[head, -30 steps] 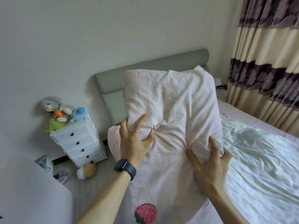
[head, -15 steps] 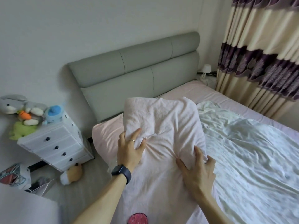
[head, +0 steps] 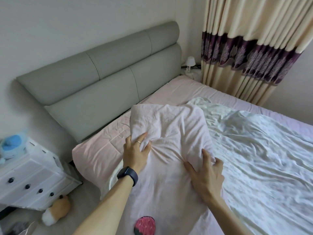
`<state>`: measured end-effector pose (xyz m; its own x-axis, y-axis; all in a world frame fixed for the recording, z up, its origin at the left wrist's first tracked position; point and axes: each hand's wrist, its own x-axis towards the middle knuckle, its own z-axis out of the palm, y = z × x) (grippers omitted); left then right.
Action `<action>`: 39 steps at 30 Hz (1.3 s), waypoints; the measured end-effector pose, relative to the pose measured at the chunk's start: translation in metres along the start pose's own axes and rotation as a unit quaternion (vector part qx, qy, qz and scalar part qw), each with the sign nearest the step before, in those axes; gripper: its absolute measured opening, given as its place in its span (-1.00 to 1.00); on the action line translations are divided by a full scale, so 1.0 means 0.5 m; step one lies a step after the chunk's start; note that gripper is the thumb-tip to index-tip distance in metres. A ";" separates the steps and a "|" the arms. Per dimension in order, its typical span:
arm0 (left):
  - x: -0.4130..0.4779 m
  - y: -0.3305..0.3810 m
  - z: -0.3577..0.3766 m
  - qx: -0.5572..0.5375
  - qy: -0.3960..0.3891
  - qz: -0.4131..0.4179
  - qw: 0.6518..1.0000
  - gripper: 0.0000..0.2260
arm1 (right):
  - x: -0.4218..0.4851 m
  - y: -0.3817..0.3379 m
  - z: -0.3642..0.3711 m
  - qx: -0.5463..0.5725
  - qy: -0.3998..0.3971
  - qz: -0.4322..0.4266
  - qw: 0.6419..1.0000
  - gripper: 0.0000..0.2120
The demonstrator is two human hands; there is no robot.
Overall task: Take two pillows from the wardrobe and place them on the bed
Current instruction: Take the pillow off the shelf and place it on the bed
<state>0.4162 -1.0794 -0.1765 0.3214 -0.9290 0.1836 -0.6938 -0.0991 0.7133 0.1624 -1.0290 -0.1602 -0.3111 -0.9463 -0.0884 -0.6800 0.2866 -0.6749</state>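
— Where is the soft pale pink pillow [head: 169, 129] right now?

— It is held up over the head end of the bed with the pale pink sheet [head: 94, 150], near the grey padded headboard [head: 101, 78]. Whether the sheet is touched yet cannot be told.

— How is it held?

— A bunch of its cloth is pinched by the curled fingers of the left hand [head: 135, 153]. A fold on the other side is squeezed by the curled fingers of the right hand [head: 206, 175].

— What could go wrong?

— Only loose cloth is gripped, so the pillow could be let slip. It could be dropped on the crumpled white blanket [head: 254, 158], or slid off the near edge onto the floor.
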 end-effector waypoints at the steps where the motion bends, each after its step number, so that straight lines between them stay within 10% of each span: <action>1: 0.014 -0.005 0.002 -0.007 -0.007 -0.007 1.000 -0.61 | 0.010 -0.007 0.004 -0.003 0.003 -0.001 1.000 -0.29; 39: 0.827 -0.595 -0.114 0.010 -0.249 -0.079 0.965 -0.64 | 0.254 -0.514 0.793 0.017 -0.010 0.181 0.983 -0.25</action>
<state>0.7922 -1.4136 -0.2745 0.0781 -0.9575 -0.2776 -0.6757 -0.2556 0.6914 0.5611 -1.2825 -0.2885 -0.5156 -0.7862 -0.3405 -0.5043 0.5998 -0.6212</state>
